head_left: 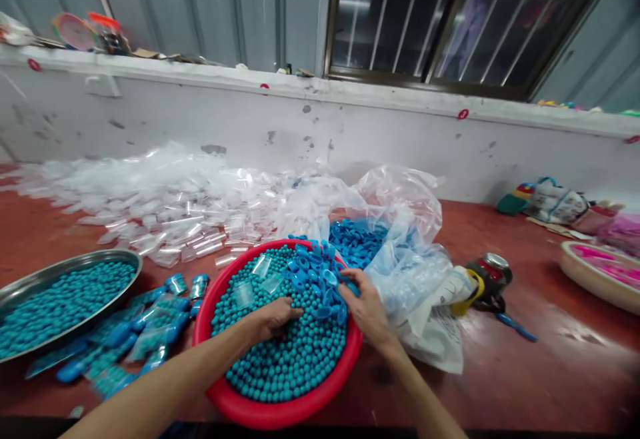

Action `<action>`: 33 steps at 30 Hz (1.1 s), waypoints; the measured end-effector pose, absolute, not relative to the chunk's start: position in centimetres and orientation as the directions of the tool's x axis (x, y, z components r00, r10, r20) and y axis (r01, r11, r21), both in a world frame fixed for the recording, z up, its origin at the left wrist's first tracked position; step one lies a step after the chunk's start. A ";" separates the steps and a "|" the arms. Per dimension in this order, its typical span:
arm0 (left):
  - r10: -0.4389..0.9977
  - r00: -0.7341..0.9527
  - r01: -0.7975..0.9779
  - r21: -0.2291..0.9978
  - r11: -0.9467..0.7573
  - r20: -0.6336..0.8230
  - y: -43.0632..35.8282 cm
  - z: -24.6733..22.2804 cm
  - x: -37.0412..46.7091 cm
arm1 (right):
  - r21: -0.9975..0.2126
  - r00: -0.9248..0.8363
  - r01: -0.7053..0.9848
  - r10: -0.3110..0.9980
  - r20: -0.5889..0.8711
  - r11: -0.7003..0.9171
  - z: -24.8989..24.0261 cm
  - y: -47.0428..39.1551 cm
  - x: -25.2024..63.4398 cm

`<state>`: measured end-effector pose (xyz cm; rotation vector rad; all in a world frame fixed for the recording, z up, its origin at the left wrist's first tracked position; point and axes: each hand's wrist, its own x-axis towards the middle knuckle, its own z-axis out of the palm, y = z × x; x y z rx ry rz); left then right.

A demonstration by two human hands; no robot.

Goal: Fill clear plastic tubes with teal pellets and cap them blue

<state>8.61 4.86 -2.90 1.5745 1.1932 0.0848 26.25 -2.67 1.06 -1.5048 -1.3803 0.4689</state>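
My left hand is down among the turquoise beads in a red basin. Its fingers curl inward and are partly sunk, so whatever they hold is hidden. At the basin's right rim, my right hand pinches a blue plastic cap between thumb and fingers. Beside it, a heap of similar blue caps lies over the beads. Several clear plastic tubes rest on the beads left of that heap.
A metal tray of beads stands left, near filled tubes with blue caps. Clear tubes are piled along the wall. Behind the basin, a plastic bag holds more blue caps. A dark jar and a pale basin stand right.
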 end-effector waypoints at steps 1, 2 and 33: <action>0.699 0.505 0.560 0.809 0.181 -0.506 4.7 -2.9 8.6 | -0.807 0.248 0.568 0.900 0.358 0.165 0.7 -1.2 25.8; 0.692 0.523 0.479 0.843 0.245 -0.498 4.6 -2.7 8.4 | -0.754 0.210 0.634 0.899 0.383 0.173 0.3 0.0 25.4; 0.851 0.493 0.065 0.983 0.171 -0.180 1.2 -2.4 5.4 | -0.512 -0.193 0.799 0.941 0.277 0.314 -0.3 -1.7 20.2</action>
